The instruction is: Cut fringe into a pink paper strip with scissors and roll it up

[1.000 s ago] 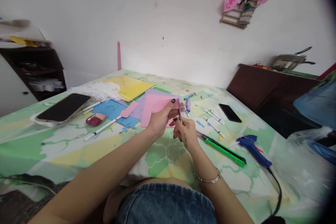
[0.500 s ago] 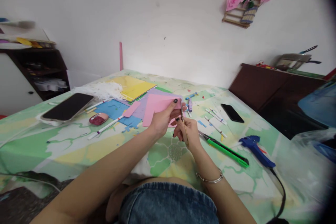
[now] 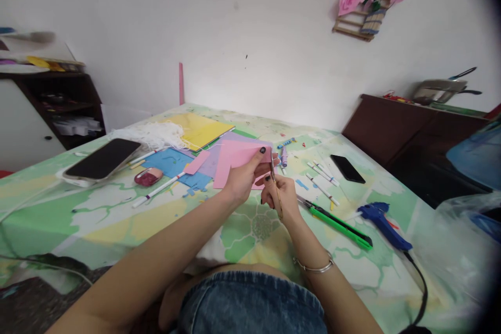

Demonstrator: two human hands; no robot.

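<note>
My left hand [image 3: 247, 177] grips a sheet of pink paper [image 3: 229, 159], thumb on top and fingers underneath. In my right hand [image 3: 284, 195] is a pair of scissors [image 3: 275, 188], its blades pointing away from me along the paper's right edge. The handle loops are partly hidden by my fingers. Beneath the pink paper lies a purple sheet [image 3: 211, 152]. A small pink strip [image 3: 197, 162] rests to the left, by the tip of a white stick [image 3: 158, 191]. The green utility knife [image 3: 338, 225] lies just right of my right wrist.
A blue glue gun [image 3: 385, 224] with a cord lies at the right, near a black phone [image 3: 347, 168] and several white sticks [image 3: 323, 189]. Leftward are another phone [image 3: 102, 159], a maroon case [image 3: 148, 177], blue paper [image 3: 169, 164], white yarn [image 3: 156, 135] and a yellow sheet [image 3: 205, 128].
Fingers of my right hand have drawn slightly closer together around the scissors. My left hand and the pink paper stay nearly in place; the whole view shifts very slightly.
</note>
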